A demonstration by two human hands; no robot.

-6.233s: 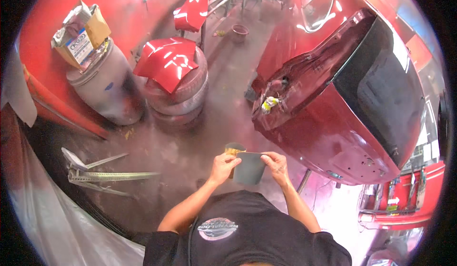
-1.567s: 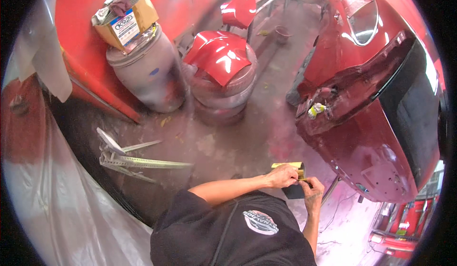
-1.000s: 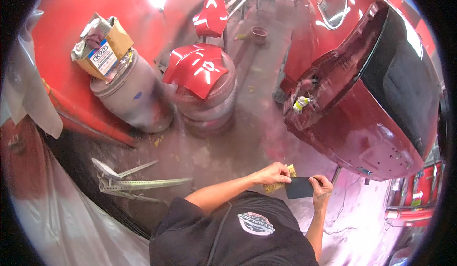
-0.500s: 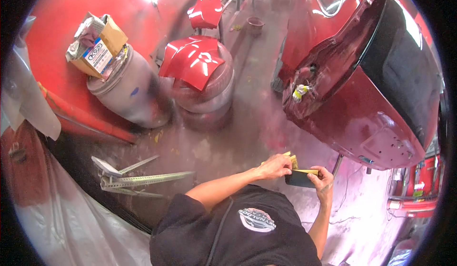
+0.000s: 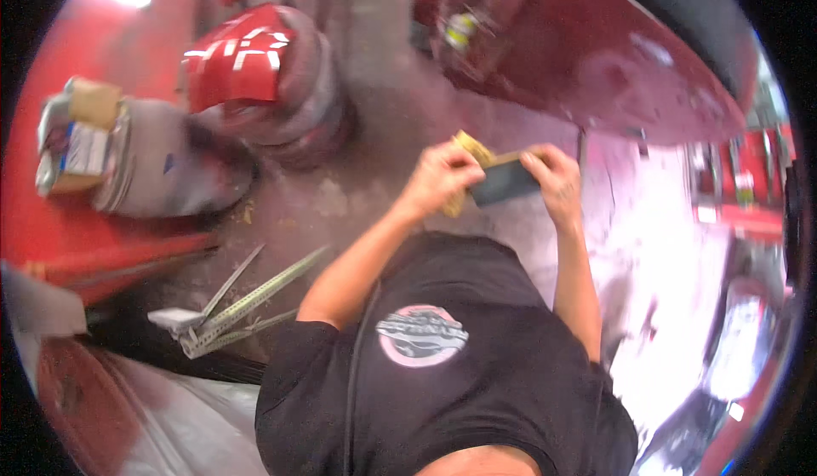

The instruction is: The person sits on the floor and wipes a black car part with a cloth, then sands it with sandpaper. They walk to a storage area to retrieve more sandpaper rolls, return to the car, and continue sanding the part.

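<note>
Both hands are raised in front of my chest around a dark rectangular sanding block (image 5: 505, 184) with a yellowish top edge. The fingers and thumb of my left hand (image 5: 436, 185) pinch its left end. At that same hand is a crumpled yellow sheet (image 5: 471, 146), showing above and below the fingers; its kind is blurred. My right hand (image 5: 557, 182) grips the block's right end, thumb on the near face and fingers behind. The block's dark flat face is turned toward me.
Ahead right is a dark red vehicle panel (image 5: 596, 76) with a dark window. A glossy red panel (image 5: 242, 59) lies on a drum ahead left, beside another drum (image 5: 174, 157) bearing a cardboard box (image 5: 92, 106). A perforated metal stand (image 5: 242, 310) sits at left, plastic sheeting (image 5: 196, 412) below it.
The view has swung, so the drums and vehicle panel appear higher and farther left. Both hands keep hold of the block and appear higher in the picture, with more of its dark face showing.
</note>
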